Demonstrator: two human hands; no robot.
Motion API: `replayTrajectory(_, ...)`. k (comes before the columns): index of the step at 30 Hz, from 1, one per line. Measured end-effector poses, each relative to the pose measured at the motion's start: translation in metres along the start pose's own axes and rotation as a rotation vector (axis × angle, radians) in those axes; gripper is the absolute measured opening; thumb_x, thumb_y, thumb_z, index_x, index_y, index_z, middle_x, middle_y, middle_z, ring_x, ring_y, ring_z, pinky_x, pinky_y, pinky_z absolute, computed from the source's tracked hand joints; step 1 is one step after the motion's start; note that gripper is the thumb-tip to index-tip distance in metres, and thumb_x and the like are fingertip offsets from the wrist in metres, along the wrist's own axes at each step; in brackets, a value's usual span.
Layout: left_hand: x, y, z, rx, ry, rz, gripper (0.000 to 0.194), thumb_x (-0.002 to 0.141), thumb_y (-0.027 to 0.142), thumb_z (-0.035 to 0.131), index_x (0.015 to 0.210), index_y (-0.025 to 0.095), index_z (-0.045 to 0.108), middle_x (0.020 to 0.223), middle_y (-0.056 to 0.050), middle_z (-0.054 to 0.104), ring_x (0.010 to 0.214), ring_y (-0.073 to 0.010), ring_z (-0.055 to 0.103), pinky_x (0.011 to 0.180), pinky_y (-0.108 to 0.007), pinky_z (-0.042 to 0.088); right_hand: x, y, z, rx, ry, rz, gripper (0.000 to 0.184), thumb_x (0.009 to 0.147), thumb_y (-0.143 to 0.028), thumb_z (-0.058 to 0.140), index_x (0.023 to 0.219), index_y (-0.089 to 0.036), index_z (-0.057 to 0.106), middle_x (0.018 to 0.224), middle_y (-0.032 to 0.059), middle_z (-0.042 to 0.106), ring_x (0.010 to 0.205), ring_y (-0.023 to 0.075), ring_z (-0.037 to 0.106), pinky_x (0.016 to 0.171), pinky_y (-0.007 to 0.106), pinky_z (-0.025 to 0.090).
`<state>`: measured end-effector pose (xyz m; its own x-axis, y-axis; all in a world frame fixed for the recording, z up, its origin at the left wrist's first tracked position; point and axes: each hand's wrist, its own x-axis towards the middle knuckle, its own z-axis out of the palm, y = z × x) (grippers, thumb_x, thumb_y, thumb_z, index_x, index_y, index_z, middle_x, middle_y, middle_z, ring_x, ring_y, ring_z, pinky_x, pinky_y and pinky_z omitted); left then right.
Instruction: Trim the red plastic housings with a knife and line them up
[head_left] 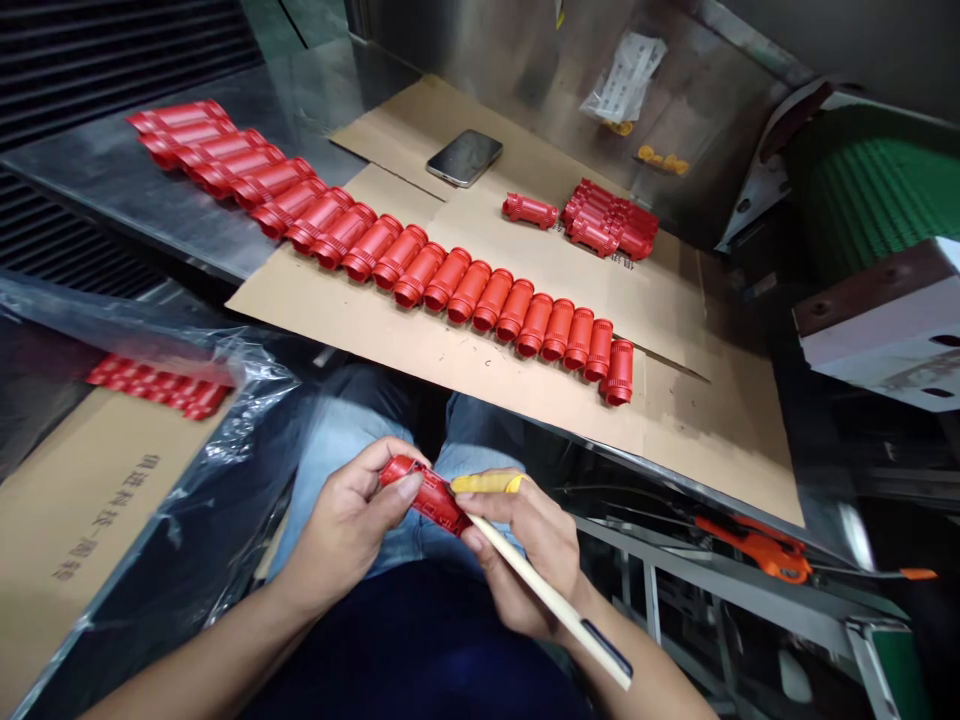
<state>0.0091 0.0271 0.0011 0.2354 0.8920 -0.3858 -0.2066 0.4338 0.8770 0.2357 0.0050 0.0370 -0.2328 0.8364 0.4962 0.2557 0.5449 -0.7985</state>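
Observation:
My left hand [349, 535] is closed around one end of a red ribbed plastic sleeve [429, 500], thumb on top, above my lap. In my right hand [536, 555] is a slim cream-coloured tool [551, 598] with a dark patch near its rear end. Its front end meets the sleeve's far end, where my fingers hide the tip. A yellow finger cover [487, 483] sits on one right finger. Beyond my hands, a long row of similar red sleeves [422, 273] lies side by side along the table's near side.
Flat cardboard [442, 345] covers much of the metal table [300, 95]. On it are a phone [465, 158] and a cluster of red parts [609, 218]. A plastic-lined carton [97, 520] with red pieces stands left. Green-belted machinery [877, 180] and orange-handled pliers [757, 548] are right.

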Motion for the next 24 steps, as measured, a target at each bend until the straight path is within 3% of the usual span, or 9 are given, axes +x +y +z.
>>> replayTrajectory(5, -0.0012, 0.0035, -0.0010, 0.032, 0.000, 0.007, 0.036, 0.102, 0.055, 0.083, 0.106, 0.020, 0.073, 0.072, 0.004, 0.054, 0.062, -0.0124, 0.036, 0.058, -0.026, 0.028, 0.0024, 0.0016, -0.0014, 0.057, -0.011, 0.018, 0.027, 0.116, -0.025, 0.068, 0.139, -0.015, 0.076, 0.126, 0.0190, 0.083, 0.117, 0.0271, 0.082, 0.099, 0.043, 0.072)
replayTrajectory(16, 0.0003, 0.0079, 0.0019, 0.056, 0.002, 0.011, 0.038, 0.101, 0.056, 0.084, 0.105, 0.020, 0.074, 0.074, 0.001, 0.061, 0.064, -0.0139, 0.043, 0.060, -0.026, 0.034, 0.0016, 0.0069, 0.0012, 0.008, -0.017, -0.020, 0.029, 0.114, -0.025, 0.071, 0.142, -0.019, 0.076, 0.122, 0.0159, 0.085, 0.111, 0.0280, 0.083, 0.097, 0.048, 0.073)
replayTrajectory(24, 0.0002, 0.0069, 0.0023, 0.044, 0.001, -0.001, 0.039, 0.100, 0.057, 0.084, 0.104, 0.020, 0.074, 0.072, 0.002, 0.059, 0.062, -0.0136, 0.040, 0.059, -0.026, 0.031, 0.0022, 0.0069, 0.0017, 0.006, -0.014, -0.017, 0.027, 0.115, -0.025, 0.069, 0.140, -0.018, 0.076, 0.122, 0.0174, 0.084, 0.112, 0.0280, 0.083, 0.097, 0.047, 0.073)
